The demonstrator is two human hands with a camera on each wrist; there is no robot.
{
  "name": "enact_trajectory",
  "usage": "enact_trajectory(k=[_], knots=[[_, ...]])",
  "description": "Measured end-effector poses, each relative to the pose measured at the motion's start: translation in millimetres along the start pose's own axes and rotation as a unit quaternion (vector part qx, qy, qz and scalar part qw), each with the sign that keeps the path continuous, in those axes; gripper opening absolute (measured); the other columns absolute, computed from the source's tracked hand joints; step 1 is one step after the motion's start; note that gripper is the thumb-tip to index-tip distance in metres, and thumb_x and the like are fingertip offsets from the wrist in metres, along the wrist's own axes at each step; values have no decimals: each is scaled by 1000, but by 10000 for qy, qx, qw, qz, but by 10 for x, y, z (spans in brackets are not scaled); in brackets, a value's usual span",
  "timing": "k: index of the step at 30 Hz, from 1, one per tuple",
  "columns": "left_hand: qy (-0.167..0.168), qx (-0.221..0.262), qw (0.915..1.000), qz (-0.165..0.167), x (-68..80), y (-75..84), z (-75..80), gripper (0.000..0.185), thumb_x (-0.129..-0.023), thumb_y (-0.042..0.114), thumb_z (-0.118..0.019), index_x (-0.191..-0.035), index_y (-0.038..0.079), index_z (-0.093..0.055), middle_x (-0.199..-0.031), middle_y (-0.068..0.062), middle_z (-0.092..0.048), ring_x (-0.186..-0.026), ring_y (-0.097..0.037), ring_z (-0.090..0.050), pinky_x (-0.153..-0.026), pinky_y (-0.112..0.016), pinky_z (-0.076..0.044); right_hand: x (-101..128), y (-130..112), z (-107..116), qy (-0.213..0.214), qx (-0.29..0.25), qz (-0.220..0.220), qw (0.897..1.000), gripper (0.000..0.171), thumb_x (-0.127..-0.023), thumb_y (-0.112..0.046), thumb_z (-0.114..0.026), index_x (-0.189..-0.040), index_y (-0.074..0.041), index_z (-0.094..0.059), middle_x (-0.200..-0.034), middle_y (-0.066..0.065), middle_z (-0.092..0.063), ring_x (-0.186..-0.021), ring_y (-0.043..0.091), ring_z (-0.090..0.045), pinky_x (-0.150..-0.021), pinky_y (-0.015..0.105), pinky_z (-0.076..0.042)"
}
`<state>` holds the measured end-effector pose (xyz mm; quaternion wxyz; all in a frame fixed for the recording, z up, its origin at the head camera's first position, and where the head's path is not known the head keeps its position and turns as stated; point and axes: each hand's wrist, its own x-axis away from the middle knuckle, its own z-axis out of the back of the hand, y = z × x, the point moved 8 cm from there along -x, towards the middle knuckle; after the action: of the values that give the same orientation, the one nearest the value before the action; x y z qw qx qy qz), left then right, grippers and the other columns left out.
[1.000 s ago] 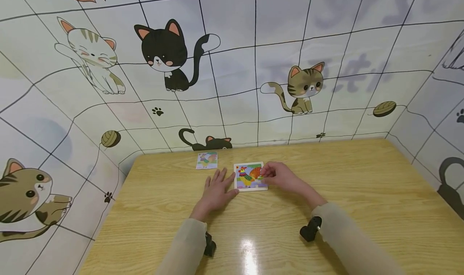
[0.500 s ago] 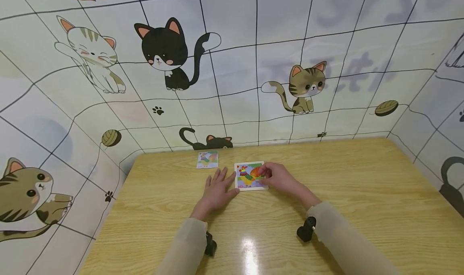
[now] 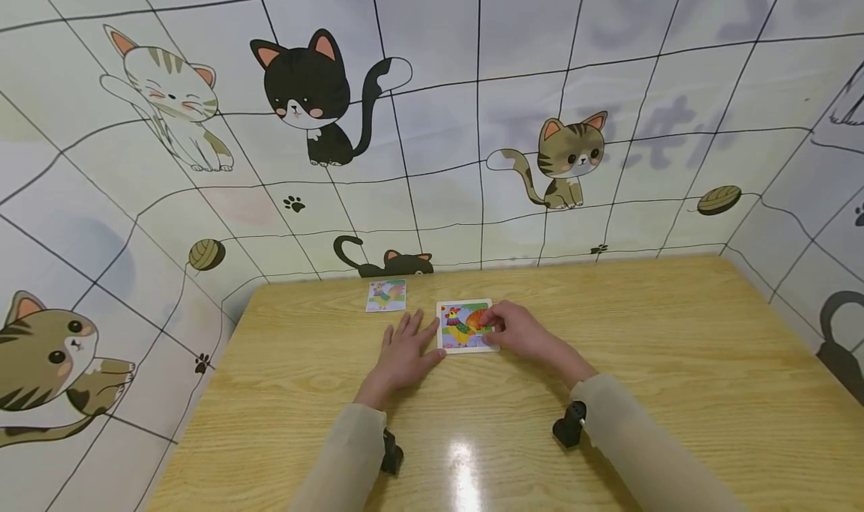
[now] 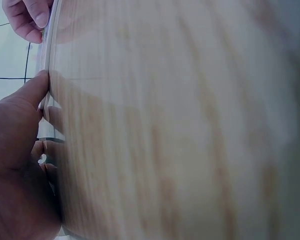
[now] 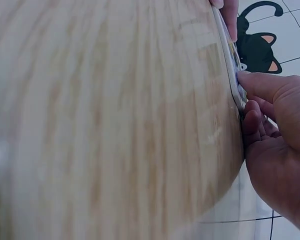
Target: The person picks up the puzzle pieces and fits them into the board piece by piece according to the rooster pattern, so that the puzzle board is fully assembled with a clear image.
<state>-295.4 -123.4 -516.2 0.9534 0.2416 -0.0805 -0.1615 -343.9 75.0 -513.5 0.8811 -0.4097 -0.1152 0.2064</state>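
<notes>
Both hands work the rooster puzzle board (image 3: 464, 327) near the table's (image 3: 675, 347) far edge: my left hand (image 3: 403, 354) lies flat-fingered against its side, my right hand (image 3: 523, 332) pinches a piece that could pop loose if I press unevenly.

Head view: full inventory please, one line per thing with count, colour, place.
puzzle board: 1, white frame with a colourful rooster picture, on the table between the two hands
picture card: 1, pale with a small rooster picture, flat near the table's far edge, left of the board
table: 1, light wood grain, fills the lower half of the view
wall panels: pale grid with cartoon cats, yarn balls and paw prints, on three sides of the table
wrist cameras: 2, black, one under each forearm
sleeves: 2, beige, lower foreground
left hand: flat on the table, fingers straight, thumb against the board's left edge
right hand: fingers curled at the board's right side, pinching a piece or the edge; cannot tell which
</notes>
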Motion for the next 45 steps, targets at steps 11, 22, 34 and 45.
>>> enact_trajectory(k=[11,22,34,45], knots=[[-28,8,10000,3,-5,-16,-12,63,-103,41,-59,-158,13,-43,-168,-21,-20,-155,-43,-8,-119,-67,-4,7,-54,-27,-45,516,178,9985,18,-91,-10,-79,-107,0,-77,-99,4,-60,-85,18,-54,-74,33,-48],[-20,-28,10000,14,-6,-7,19,65,-103,45,-58,-158,15,-42,-168,-20,-19,-155,-42,-8,-119,-66,-4,61,-149,3,19,1133,556,9920,19,-92,-14,-78,-106,0,-79,-98,3,-59,-84,17,-53,-72,32,-46],[-150,164,9997,40,-5,-22,-4,64,-102,43,-59,-159,17,-42,-169,-17,-16,-156,-39,-4,-120,-63,1,130,-157,38,199,1190,875,9888,19,-92,-13,-78,-105,0,-79,-99,4,-59,-84,17,-53,-72,32,-47],[-146,261,9995,58,-1,-26,15,65,-101,41,-62,-158,16,-43,-169,-19,-17,-156,-40,-5,-120,-64,1,144,-128,46,353,960,837,9912,17,-90,-11,-79,-103,0,-80,-100,5,-60,-85,18,-55,-72,31,-48]])
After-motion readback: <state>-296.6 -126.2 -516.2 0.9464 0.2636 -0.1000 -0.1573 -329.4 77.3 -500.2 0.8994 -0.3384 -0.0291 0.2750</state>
